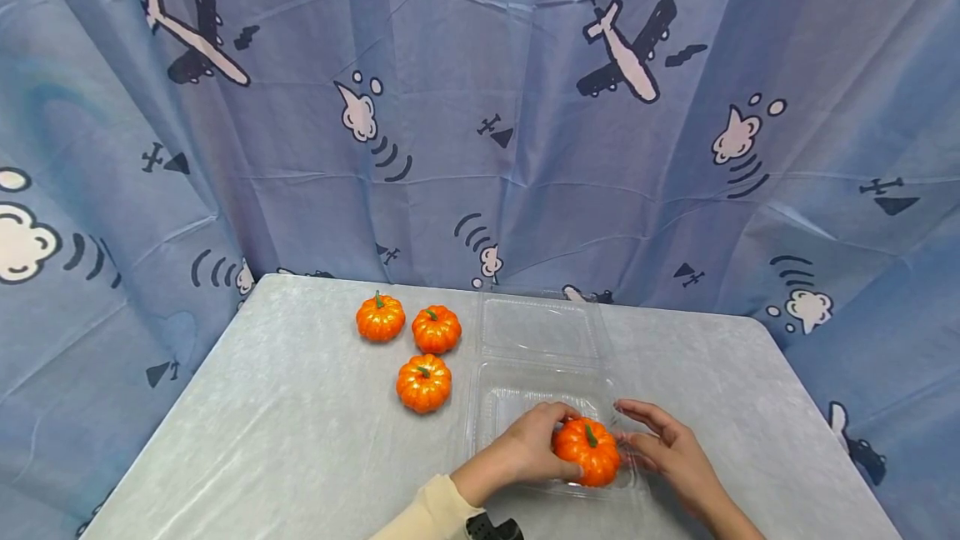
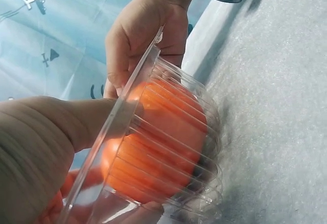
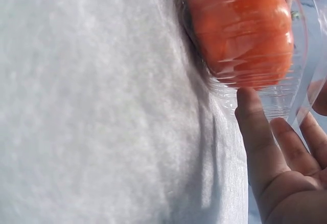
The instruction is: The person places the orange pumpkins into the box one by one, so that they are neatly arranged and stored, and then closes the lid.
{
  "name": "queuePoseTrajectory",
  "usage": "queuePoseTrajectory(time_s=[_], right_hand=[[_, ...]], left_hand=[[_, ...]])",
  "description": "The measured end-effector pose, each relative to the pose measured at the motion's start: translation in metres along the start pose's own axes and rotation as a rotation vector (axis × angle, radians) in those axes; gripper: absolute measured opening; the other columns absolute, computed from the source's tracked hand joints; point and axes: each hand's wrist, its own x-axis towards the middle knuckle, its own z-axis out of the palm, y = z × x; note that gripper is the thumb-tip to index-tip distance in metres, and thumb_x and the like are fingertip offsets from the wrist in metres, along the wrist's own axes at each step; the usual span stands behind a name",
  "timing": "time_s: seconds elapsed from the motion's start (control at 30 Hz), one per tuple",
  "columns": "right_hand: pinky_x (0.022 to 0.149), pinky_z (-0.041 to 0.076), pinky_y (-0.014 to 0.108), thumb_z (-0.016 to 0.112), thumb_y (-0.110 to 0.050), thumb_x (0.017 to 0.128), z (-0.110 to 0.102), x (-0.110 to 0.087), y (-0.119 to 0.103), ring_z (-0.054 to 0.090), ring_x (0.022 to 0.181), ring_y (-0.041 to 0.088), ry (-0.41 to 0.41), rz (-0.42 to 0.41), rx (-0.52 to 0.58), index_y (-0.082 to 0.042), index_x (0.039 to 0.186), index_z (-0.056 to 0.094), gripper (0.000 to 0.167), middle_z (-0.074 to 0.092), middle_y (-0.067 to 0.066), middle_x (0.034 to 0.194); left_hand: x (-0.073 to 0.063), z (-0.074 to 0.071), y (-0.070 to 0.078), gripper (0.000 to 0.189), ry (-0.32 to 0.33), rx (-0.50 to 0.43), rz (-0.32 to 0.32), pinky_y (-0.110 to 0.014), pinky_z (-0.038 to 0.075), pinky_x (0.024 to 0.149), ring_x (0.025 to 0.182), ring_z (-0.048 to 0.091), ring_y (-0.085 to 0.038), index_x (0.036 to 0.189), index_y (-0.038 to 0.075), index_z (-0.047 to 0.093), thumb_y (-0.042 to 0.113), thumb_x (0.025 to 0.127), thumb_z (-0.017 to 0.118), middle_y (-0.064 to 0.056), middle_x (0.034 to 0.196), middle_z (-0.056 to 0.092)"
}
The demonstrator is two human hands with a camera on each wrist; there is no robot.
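Observation:
A small orange pumpkin [image 1: 590, 455] with a green stem sits in the front right part of a clear plastic clamshell box [image 1: 517, 382]. My left hand [image 1: 531, 444] grips this pumpkin from the left, thumb on its near side and fingers at the far side. In the left wrist view the pumpkin [image 2: 166, 142] shows through the box's ribbed wall. At the box's right side is my right hand [image 1: 672, 457], its fingers extended and loosely spread. The right wrist view has a fingertip [image 3: 249, 98] against the ribbed wall, just below the pumpkin [image 3: 245, 29].
Three more orange pumpkins stand left of the box: one at the back left [image 1: 380, 318], one beside it [image 1: 437, 329] and one nearer [image 1: 423, 384]. The box's lid [image 1: 540, 327] lies folded back toward the blue curtain [image 1: 420, 107]. A pale cloth covers the table [image 1: 300, 440].

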Motion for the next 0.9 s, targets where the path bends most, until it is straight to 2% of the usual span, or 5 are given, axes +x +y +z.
queuePoseTrajectory(time_s=[0.4,0.5,0.63,0.7,0.9], right_hand=[[0.077,0.058,0.029,0.056,-0.007,0.094,0.000,0.001,-0.001,0.068,0.095,0.007,0.015,0.005,-0.010,0.007,0.137,0.042,0.047,0.059,-0.015,0.119],[0.078,0.058,0.029,0.056,-0.006,0.094,0.000,0.002,-0.001,0.068,0.094,0.008,0.024,0.015,-0.018,0.006,0.137,0.043,0.046,0.058,-0.006,0.124],[0.079,0.058,0.031,0.055,-0.006,0.094,0.001,0.003,-0.001,0.068,0.094,0.008,0.035,0.036,-0.034,0.005,0.138,0.043,0.046,0.050,0.018,0.137],[0.079,0.058,0.032,0.054,-0.006,0.094,0.002,0.003,-0.002,0.068,0.094,0.009,0.041,0.048,-0.040,0.004,0.138,0.042,0.047,0.044,0.025,0.141],[0.081,0.058,0.034,0.055,-0.006,0.094,0.002,0.003,-0.002,0.067,0.095,0.009,0.051,0.072,-0.049,0.003,0.139,0.042,0.048,0.040,0.027,0.145]], left_hand=[[0.000,0.000,0.001,0.059,-0.007,0.001,-0.015,-0.020,0.047,0.085,0.096,0.057,-0.007,0.120,0.017,0.060,0.025,0.067,0.085,0.002,0.106,0.060],[-0.001,-0.001,0.001,0.063,-0.009,-0.024,-0.017,-0.021,0.048,0.087,0.100,0.058,-0.010,0.124,0.015,0.059,0.027,0.068,0.084,0.000,0.112,0.061],[-0.003,-0.003,-0.003,0.065,-0.001,-0.062,-0.020,-0.021,0.048,0.086,0.102,0.059,-0.013,0.128,0.014,0.058,0.028,0.069,0.082,-0.004,0.120,0.061],[-0.004,-0.006,-0.004,0.064,0.006,-0.083,-0.017,-0.020,0.048,0.084,0.101,0.060,-0.014,0.128,0.014,0.057,0.028,0.070,0.081,-0.007,0.123,0.060],[-0.012,-0.018,-0.006,0.059,0.036,-0.130,-0.003,-0.022,0.050,0.082,0.104,0.063,-0.021,0.130,0.017,0.057,0.029,0.076,0.077,-0.008,0.126,0.059]])
